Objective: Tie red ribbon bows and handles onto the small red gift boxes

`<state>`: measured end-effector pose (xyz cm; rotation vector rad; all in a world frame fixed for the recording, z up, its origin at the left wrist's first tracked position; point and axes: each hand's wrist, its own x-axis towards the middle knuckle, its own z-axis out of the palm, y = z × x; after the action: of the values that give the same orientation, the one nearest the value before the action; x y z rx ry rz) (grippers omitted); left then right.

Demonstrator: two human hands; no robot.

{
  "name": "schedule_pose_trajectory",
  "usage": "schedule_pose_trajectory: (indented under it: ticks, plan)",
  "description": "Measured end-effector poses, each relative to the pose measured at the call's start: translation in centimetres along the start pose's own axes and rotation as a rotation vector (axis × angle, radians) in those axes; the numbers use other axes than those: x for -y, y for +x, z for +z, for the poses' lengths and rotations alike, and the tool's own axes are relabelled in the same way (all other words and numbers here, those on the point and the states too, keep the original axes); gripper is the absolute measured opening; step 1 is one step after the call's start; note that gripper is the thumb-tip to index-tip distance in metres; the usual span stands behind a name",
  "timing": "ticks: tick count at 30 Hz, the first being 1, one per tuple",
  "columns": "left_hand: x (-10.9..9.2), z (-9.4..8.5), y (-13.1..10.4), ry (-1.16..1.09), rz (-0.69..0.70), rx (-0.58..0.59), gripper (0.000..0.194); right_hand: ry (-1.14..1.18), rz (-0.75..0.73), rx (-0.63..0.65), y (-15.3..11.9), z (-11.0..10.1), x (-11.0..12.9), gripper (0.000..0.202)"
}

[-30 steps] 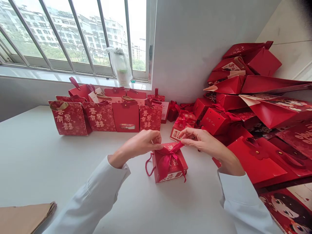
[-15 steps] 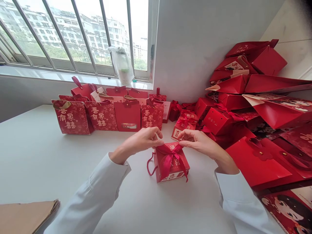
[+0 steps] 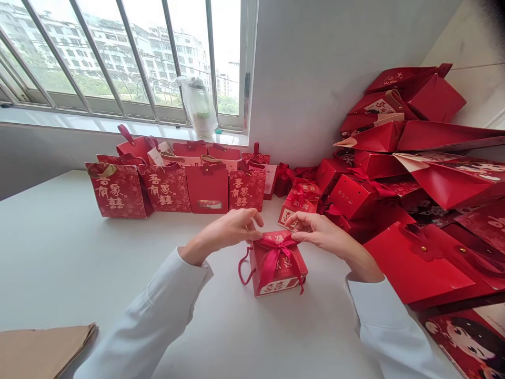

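A small red gift box (image 3: 262, 267) with white and gold lettering stands on the white table in front of me. Tied across its top is a shiny red ribbon (image 3: 281, 251) in a bow, its tails hanging down the front. My left hand (image 3: 232, 227) pinches the bow's left loop at the box's upper left edge. At the right, my right hand (image 3: 317, 228) pinches the other loop between thumb and finger. A twisted red cord handle (image 3: 244, 273) curls out from the box's left side. Just behind stands a similar ribboned box (image 3: 301, 196), partly covered by my right fingers.
Several red gift bags (image 3: 165, 189) stand in rows toward the window. A tall heap of red boxes and bags (image 3: 418, 168) fills the right side. Brown cardboard (image 3: 43, 347) lies at the near left corner. A cup in a plastic bag (image 3: 200, 110) sits on the windowsill.
Both hands keep their pinch on the ribbon. The bow's loops look slightly shorter and flatter, and my right hand has shifted a little to the right. The box stays in place.
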<state>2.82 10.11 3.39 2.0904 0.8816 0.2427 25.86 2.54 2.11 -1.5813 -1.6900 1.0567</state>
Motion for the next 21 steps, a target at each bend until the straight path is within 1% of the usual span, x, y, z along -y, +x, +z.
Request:
schedule_pose_trajectory:
  ticks: [6, 9, 12, 14, 16, 19, 21]
  plan:
    - [0.1, -0.2, 0.1, -0.008, -0.02, 0.009, 0.026, -0.03, 0.008, -0.009, -0.1, 0.1, 0.0, 0.026]
    - [0.1, -0.4, 0.0, 0.004, -0.008, -0.03, 0.029, -0.069, -0.003, -0.065, -0.2, -0.3, 0.1, 0.027]
    - [0.2, -0.7, -0.1, -0.002, 0.002, -0.096, 0.023, -0.044, -0.019, -0.104, -0.3, -0.9, 0.0, 0.027]
    - [0.5, -1.1, -0.2, -0.036, -0.01, -0.116, 0.016, -0.007, -0.023, -0.085, -0.3, -1.3, -0.3, 0.028]
    - [1.0, -1.5, -0.1, -0.073, -0.019, -0.117, 0.013, 0.052, -0.013, -0.04, -0.5, -1.4, -1.0, 0.03]
    - [2.3, -1.6, 0.1, -0.186, -0.011, -0.059, 0.021, 0.194, -0.005, 0.004, -0.8, -0.4, -2.6, 0.034]
    - [3.3, -1.0, 0.3, -0.338, -0.02, -0.006, 0.03, 0.301, -0.032, 0.026, -1.2, 1.0, -3.9, 0.038]
